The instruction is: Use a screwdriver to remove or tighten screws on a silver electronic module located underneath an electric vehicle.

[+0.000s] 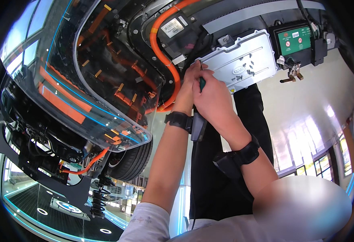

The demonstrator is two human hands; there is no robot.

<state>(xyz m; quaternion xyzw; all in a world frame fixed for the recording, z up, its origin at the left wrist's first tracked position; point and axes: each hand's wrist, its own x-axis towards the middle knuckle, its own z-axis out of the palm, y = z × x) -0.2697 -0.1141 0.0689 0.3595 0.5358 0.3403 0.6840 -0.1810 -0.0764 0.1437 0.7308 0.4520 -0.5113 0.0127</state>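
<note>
Screwdriver (202,84), green-handled: probably light, stiff; best gripped by handle. Right hand (215,94): wrapped round it. Left hand (189,81): alongside, hold unclear. Right of both: silver housing (223,62), dark screws (250,72).

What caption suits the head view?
Right hand grips a green-handled tool beside the left hand, at a silver box strewn with small dark pieces.

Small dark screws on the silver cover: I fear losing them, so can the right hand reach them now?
Probably yes: nothing visible stands between the right hand and the small dark screws, though its fingers seem busy with a green-handled tool.
</note>
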